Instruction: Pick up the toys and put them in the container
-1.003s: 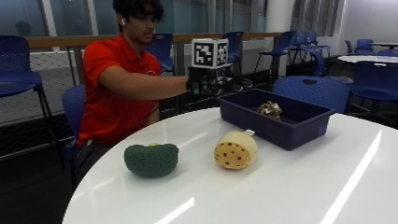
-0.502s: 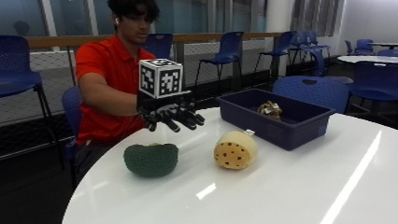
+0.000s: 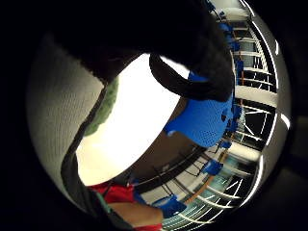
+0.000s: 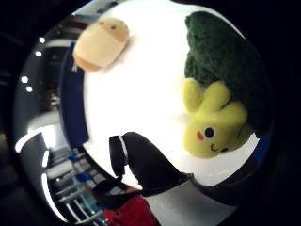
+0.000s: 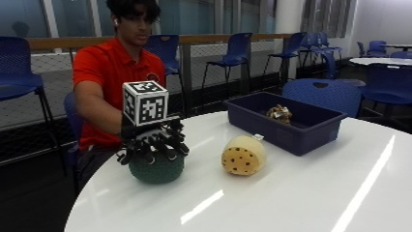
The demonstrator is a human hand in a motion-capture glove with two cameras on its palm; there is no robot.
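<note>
A round green plush toy lies on the white table near its left edge. My gloved right hand is right over it, fingers spread and pointing down onto its top, not curled round it. The thumb side palm view shows this green toy close by, with a yellow smiling face part. A yellow spotted plush toy lies between the green one and the dark blue container; it also shows in the thumb side view. A small brown toy sits inside the container.
Blue chairs stand behind the table, close to the container. The person in a red shirt sits at the table's far left side. A railing and further tables lie beyond.
The gloved hand has moved from above the container to the left and down, and now sits on top of the green toy. The toys and container have not moved.
</note>
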